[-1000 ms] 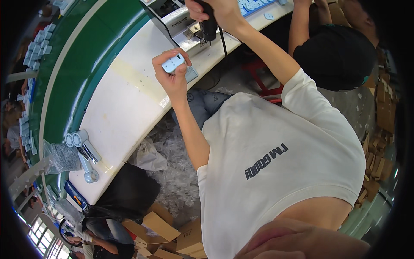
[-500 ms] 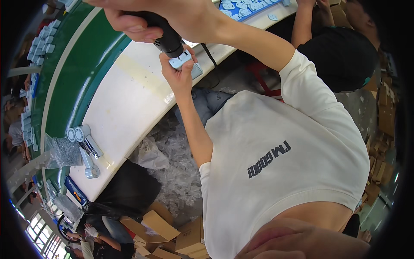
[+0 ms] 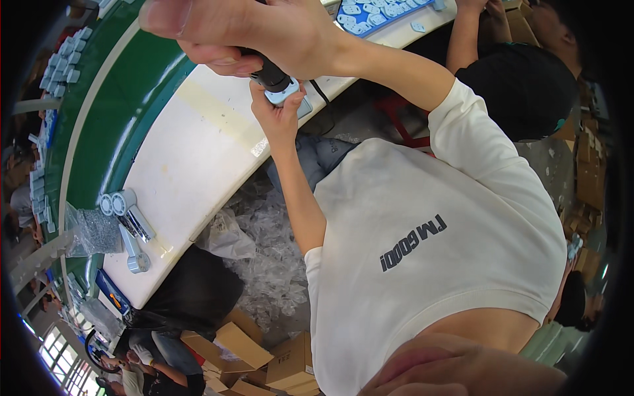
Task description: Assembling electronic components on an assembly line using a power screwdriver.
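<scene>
My right hand (image 3: 271,33), near the top of the view, is wrapped round a black power screwdriver (image 3: 272,76). Its nose points down onto a small light-blue plastic housing (image 3: 281,96), and they appear to touch. From below, my left hand (image 3: 276,122) grips this housing, thumb on the near side and fingers around the far side. The tool's nose covers part of the housing's top face, so the screwdriver's bit is out of sight. Both hands are over the front edge of the white worktop (image 3: 191,152).
Light-blue handheld fans (image 3: 123,203) lie at the left of the worktop, beside a clear bag of small parts (image 3: 102,232). Beyond runs a green conveyor (image 3: 109,112). A blue tray (image 3: 375,26) of light-blue covers stands far right, near a co-worker in black (image 3: 522,89). A black cord (image 3: 321,94) hangs nearby.
My right hand and the screwdriver have shifted slightly right and down, covering more of the housing's top face. My left hand with the housing has moved a little to the right.
</scene>
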Demonstrator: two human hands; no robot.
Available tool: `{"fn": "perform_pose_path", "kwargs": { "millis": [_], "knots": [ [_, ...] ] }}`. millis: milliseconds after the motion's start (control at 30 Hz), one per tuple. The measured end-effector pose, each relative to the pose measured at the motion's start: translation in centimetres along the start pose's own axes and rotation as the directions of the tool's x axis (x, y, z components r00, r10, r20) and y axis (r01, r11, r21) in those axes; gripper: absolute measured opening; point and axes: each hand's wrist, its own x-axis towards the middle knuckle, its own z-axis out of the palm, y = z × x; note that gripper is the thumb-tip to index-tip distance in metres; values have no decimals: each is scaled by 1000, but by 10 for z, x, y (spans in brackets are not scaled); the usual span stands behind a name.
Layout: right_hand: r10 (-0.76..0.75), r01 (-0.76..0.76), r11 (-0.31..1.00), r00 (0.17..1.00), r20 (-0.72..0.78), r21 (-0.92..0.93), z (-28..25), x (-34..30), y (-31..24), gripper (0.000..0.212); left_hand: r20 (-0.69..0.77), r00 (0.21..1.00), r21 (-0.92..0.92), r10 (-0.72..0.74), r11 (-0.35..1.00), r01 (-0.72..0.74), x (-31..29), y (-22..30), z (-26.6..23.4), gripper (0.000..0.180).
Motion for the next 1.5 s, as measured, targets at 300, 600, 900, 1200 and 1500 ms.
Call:
{"fn": "perform_pose_path", "kwargs": {
  "millis": [300,600,900,1200,1500],
  "knots": [
    [124,-124,992,992,24,10,0,-6,-14,30,5,1000,-8,-19,1000,19,-1,-1,0,57],
    [65,-40,990,981,-181,134,-96,-75,-37,32,24,986,5,167,986,-167,-5,1,0,50],
    [-119,-134,897,846,-520,-422,-179,-157,11,9,-146,935,208,323,934,-291,121,41,-70,37],
    [-56,-228,832,872,-485,-506,-176,-159,19,14,-577,817,-15,4,1000,-15,240,-31,-237,46],
    [-70,-233,847,842,-534,-478,-170,-163,22,10,-11,868,990,497,-116,79,133,107,-247,53]
  ]
}}
